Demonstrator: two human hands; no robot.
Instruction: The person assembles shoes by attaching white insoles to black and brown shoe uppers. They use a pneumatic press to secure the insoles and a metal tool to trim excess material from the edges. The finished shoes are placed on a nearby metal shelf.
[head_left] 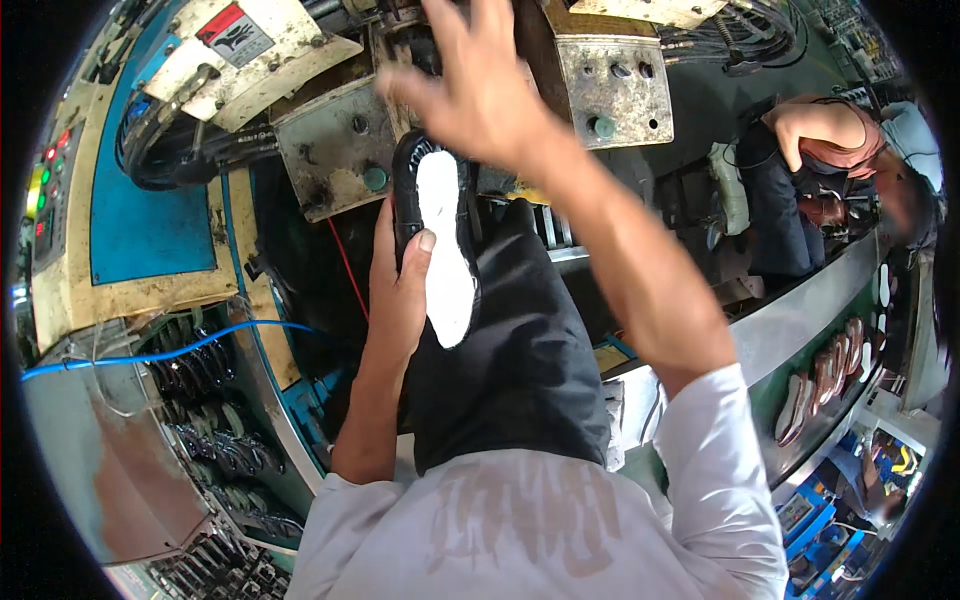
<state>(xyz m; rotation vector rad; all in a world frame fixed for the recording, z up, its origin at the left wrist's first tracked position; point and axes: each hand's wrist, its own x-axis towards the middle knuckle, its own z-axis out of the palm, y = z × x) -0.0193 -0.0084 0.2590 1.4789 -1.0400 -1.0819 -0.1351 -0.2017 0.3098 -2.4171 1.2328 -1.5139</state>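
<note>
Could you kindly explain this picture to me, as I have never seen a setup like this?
Of course. There is no robot: a person works bare-handed, and a wide fisheye camera on their head looks down, so straight edges bend near the rim. The left hand holds a black shoe, its white underside facing the camera. The right hand is raised and blurred, fingers spread, in front of a machine with grimy, cream-coloured control boxes. On the right, brown shoes stand in a row on a green surface, and another person sits nearby. Rows of dark, glossy items fill the lower left.
</note>
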